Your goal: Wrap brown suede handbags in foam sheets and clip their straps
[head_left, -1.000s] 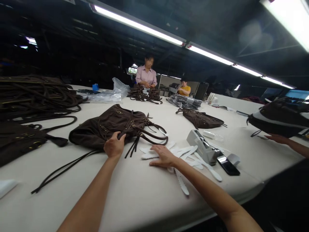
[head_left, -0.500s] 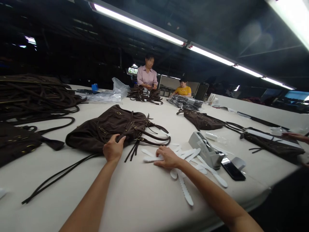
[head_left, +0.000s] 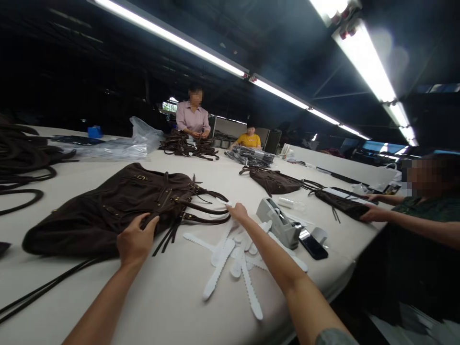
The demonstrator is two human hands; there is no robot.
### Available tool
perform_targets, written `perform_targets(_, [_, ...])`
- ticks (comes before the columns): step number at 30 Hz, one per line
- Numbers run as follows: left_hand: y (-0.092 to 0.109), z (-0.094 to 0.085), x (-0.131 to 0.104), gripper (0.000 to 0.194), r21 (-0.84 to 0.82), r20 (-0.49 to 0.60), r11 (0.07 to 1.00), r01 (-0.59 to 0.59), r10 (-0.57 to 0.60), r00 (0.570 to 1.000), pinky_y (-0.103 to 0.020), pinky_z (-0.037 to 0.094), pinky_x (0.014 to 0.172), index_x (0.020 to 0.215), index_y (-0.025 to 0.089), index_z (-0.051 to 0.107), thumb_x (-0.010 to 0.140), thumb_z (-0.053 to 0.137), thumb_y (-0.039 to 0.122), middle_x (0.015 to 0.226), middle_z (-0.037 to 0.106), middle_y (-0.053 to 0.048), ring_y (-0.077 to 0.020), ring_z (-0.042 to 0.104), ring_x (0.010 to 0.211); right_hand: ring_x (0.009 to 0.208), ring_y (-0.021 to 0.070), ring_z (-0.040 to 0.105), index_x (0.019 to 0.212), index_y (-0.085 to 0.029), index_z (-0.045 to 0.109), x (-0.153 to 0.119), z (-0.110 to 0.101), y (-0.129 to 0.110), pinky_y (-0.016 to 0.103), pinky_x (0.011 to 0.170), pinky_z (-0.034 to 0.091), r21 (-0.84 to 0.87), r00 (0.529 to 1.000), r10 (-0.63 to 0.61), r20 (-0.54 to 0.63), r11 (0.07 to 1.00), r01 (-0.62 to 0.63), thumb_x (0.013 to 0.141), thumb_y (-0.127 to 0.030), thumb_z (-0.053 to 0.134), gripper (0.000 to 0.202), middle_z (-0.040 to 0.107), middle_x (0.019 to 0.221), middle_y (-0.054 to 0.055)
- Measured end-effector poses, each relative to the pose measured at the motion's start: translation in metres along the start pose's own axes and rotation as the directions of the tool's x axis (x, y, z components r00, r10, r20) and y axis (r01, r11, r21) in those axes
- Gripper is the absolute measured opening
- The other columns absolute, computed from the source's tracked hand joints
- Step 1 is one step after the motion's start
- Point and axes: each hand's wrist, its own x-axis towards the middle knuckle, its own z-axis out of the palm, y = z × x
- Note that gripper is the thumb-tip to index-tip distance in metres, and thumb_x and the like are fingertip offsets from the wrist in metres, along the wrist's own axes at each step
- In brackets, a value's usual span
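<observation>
My left hand (head_left: 135, 239) grips the front of a dark brown handbag (head_left: 97, 211), thumb and fingers closed on its edge. The bag lies on its side with its two handles (head_left: 204, 219) pointing right. At the far end of these handles, my right hand (head_left: 237, 213) has its fingertips together on the end of a white strip (head_left: 223, 201); most of that strip is hidden by the handles. Below my right forearm lies a loose heap of white plastic strips with notched edges (head_left: 219, 270), some with rounded ends.
A grey tape dispenser (head_left: 278, 223) and a black phone (head_left: 313, 243) stand right of the strips. Other brown bags (head_left: 275, 179) lie beyond. A co-worker at right handles a bag (head_left: 339, 203); two people are across the table (head_left: 161, 297). Clear plastic (head_left: 140, 141) lies at back left.
My right hand has moved from the heap of strips up to the bag's handle ends. Some strips now lie differently. The view has swung right; my left hand stays on the bag.
</observation>
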Motion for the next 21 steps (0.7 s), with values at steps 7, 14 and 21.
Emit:
perform_targets(7, [-0.012, 0.005, 0.008, 0.041, -0.125, -0.114, 0.992, 0.025, -0.040, 0.993, -0.038, 0.051, 0.090, 0.110, 0.022, 0.069, 0.080, 0.060, 0.048, 0.100, 0.072, -0.009, -0.0287, 0.066, 0.098, 0.064, 0.0091, 0.058, 0.103, -0.012, 0.059, 0.040, 0.015, -0.021, 0.022, 0.055, 0.050, 0.350, 0.955, 0.284, 0.089, 0.888, -0.297, 0.093, -0.035, 0.057, 0.024, 0.061, 0.087, 0.002])
perform_targets(14, [-0.014, -0.002, 0.010, 0.040, 0.009, -0.116, 1.000, -0.027, 0.027, 0.993, -0.036, 0.051, 0.086, 0.112, 0.023, 0.067, 0.082, 0.061, 0.048, 0.097, 0.073, -0.009, -0.0284, 0.067, 0.096, 0.081, 0.0144, 0.063, 0.112, -0.014, 0.058, 0.059, 0.028, -0.052, 0.030, 0.068, 0.056, 0.682, 0.964, 0.165, 0.210, 0.681, -0.266, 0.093, -0.032, 0.057, 0.026, 0.062, 0.102, 0.006])
perform_targets(21, [-0.025, 0.014, 0.001, 0.047, 0.195, 0.186, 0.911, -0.365, 0.331, 0.925, -0.038, 0.049, 0.091, 0.125, 0.017, 0.058, 0.081, 0.060, 0.034, 0.111, 0.070, -0.012, -0.0297, 0.065, 0.102, 0.093, 0.0185, 0.062, 0.118, -0.015, 0.057, 0.119, -0.033, -0.096, 0.037, 0.078, 0.055, 0.867, 0.994, 0.108, 0.007, 0.495, -0.060, 0.093, -0.034, 0.057, 0.031, 0.060, 0.113, 0.008])
